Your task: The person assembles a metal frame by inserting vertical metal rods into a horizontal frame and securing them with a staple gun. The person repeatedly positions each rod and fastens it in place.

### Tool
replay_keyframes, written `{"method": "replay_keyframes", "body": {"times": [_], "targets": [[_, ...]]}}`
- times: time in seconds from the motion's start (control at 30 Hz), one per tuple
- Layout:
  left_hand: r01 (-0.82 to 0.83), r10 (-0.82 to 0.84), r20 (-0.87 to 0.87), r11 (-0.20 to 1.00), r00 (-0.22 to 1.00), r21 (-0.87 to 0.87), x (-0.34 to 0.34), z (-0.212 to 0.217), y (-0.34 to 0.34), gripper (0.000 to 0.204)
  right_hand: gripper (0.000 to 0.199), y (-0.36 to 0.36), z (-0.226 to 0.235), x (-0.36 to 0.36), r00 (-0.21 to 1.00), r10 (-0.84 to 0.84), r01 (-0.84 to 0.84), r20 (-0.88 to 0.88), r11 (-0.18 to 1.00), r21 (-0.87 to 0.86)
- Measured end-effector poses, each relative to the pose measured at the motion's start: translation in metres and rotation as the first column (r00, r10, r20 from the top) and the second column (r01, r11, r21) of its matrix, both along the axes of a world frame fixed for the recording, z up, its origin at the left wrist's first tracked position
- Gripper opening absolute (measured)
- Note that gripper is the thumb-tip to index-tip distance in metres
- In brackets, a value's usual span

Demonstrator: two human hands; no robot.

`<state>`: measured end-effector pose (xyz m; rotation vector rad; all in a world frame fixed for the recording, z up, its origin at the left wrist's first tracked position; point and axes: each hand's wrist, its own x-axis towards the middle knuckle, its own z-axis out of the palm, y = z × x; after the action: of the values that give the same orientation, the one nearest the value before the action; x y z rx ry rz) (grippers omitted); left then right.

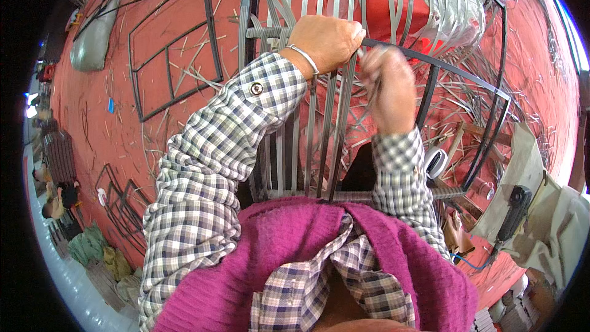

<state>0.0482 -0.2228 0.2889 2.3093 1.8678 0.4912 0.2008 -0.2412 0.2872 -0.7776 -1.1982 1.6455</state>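
A dark metal frame [458, 71] stands before me, with flat grey strips [312, 138] running lengthwise over its crossbar. My left hand [326, 40] is closed at the crossbar, its thumb and fingers pinching a grey strip where the strips meet the bar. Just right of it, my right hand [391, 83] is raised with curled fingers. Motion smears the right hand, and what it holds, if anything, cannot be made out. Left of my left hand, more grey strip is wound tightly round the bar [268, 32].
A clear plastic-wrapped bundle [455, 9] lies beyond the frame. Loose strips [473, 107] litter the red floor. Another dark frame [169, 74] lies to the left. At right, a black-handled tool [515, 212] with a blue cord rests on pale cloth [562, 227].
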Motion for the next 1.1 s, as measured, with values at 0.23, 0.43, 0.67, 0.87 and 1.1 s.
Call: {"method": "replay_keyframes", "body": {"times": [0.23,0.43,0.67,0.87,1.1], "targets": [[-0.090,0.083,0.153,0.995,0.985,0.042,0.004,-0.002,-0.002,0.027,0.035,0.033,0.029,0.005,0.901,-0.104,-0.091,0.420,0.904,0.418],[0.008,-0.077,0.311,0.976,0.947,0.218,0.003,-0.010,-0.009,0.023,0.022,0.151,-0.039,-0.018,0.402,-0.157,-0.696,0.902,0.588,0.413],[0.000,-0.009,0.272,0.999,0.962,0.036,0.009,-0.003,-0.005,0.024,0.039,0.034,0.048,0.052,0.687,-0.417,0.119,0.595,0.872,0.474],[0.018,0.011,0.149,0.982,0.989,-0.189,0.005,0.003,0.006,0.032,0.015,0.009,-0.038,0.003,0.965,-0.066,0.101,0.256,0.987,-0.125],[0.027,-0.005,0.277,0.997,0.961,-0.072,0.006,0.001,0.006,0.025,0.028,-0.002,0.024,0.032,0.980,0.151,-0.109,0.130,0.953,-0.283]]}}
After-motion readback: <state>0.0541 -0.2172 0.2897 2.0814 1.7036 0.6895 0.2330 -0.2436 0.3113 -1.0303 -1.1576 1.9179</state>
